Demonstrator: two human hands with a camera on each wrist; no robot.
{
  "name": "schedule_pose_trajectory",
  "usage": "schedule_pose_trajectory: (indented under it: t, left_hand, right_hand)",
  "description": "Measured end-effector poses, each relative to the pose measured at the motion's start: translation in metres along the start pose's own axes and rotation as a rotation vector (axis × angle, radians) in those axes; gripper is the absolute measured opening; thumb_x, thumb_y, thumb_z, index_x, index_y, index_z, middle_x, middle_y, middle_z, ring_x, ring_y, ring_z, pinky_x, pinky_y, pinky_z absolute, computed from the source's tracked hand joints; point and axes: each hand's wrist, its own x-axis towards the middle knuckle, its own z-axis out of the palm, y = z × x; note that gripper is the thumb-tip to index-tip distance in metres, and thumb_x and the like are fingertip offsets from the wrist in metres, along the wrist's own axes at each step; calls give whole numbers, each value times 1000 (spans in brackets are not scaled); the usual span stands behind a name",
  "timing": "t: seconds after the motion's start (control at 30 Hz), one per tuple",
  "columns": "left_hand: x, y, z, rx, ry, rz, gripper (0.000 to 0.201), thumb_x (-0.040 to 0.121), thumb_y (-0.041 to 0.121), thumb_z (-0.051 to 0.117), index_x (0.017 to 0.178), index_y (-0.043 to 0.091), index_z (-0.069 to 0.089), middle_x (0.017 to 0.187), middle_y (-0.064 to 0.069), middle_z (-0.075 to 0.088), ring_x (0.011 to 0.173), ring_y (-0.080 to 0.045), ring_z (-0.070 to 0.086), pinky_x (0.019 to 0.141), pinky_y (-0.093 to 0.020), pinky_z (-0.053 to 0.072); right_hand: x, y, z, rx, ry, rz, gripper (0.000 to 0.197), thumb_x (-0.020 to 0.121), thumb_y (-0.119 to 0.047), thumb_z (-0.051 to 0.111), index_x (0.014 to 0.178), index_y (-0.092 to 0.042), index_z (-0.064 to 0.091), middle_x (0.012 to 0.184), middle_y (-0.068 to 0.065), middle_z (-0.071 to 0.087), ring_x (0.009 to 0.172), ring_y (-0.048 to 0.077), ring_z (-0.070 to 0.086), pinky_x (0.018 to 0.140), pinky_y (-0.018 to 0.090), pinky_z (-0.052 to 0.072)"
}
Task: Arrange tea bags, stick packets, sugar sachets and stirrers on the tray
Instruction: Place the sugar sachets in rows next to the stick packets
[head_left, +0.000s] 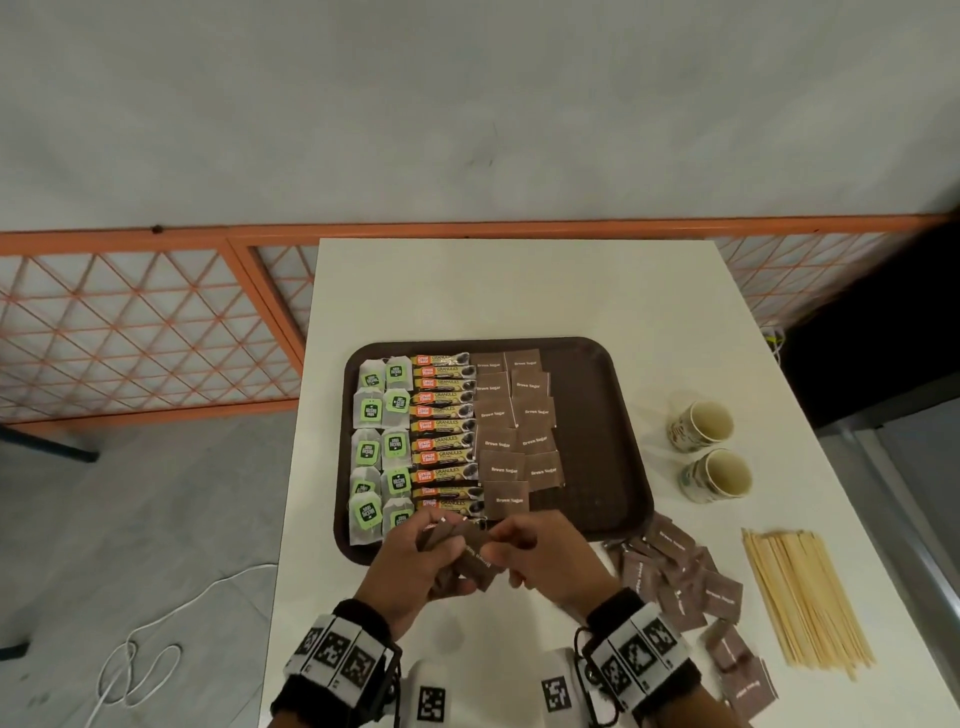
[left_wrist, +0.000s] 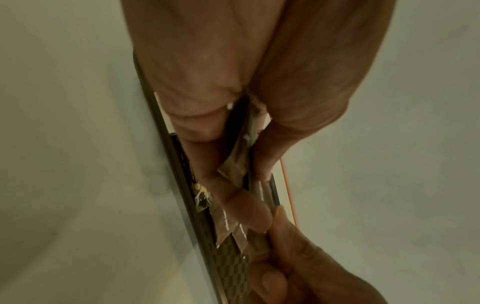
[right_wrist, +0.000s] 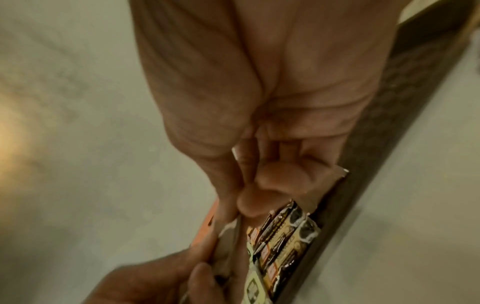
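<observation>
A brown tray (head_left: 587, 415) holds two columns of green-tagged tea bags (head_left: 382, 441) at the left. A column of stick packets (head_left: 441, 431) comes after them, then rows of brown sugar sachets (head_left: 514, 431). Over the tray's near edge my left hand (head_left: 447, 540) grips a small stack of brown sachets (head_left: 470, 558). My right hand (head_left: 506, 540) pinches the stack's right end. In the left wrist view the sachets (left_wrist: 237, 158) sit between thumb and fingers. The right wrist view shows the stick packets (right_wrist: 285, 232) just beyond my curled fingers (right_wrist: 275, 181).
Loose brown sachets (head_left: 685, 582) lie scattered on the white table right of the tray. A bundle of wooden stirrers (head_left: 805, 597) lies further right. Two paper cups (head_left: 701, 426) (head_left: 719, 475) stand at the right. The tray's right third is bare.
</observation>
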Motion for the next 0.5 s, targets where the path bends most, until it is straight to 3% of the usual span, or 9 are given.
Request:
schedule_pose_trajectory:
  t: [0.13,0.27,0.4,0.5]
  left_hand:
    - [-2,-1,11,96,-6,4,24,86,-4,67,107,5,59,103,-20,68,76,-25,72,68,-40,59]
    - [-3,-5,24,444,-95,9,28,83,3,71,106,11,57,107,-14,66,84,-27,73,63,-34,60]
    - [-1,-9,37,440,-44,6,28,83,8,74,105,11,57,105,-14,67,81,-25,73,63,-34,61]
    - [2,-7,45,569,-79,18,27,83,8,73,103,11,56,101,-10,66,78,-21,72,58,-28,59]
  right_hand:
    - [-9,9,-7,258,17,117,14,91,-15,67,99,-3,66,83,16,73,64,16,65,61,25,52]
    - [-13,22,-12,-53,-2,46,10,89,-24,69,97,-18,71,89,-2,73,77,7,65,72,20,51]
    - [-16,27,-20,205,55,120,6,91,-11,65,95,-8,67,78,7,69,61,10,60,59,21,49]
    - [-17,33,-26,108,21,88,4,90,-16,67,91,-20,69,80,0,71,63,8,63,59,21,50]
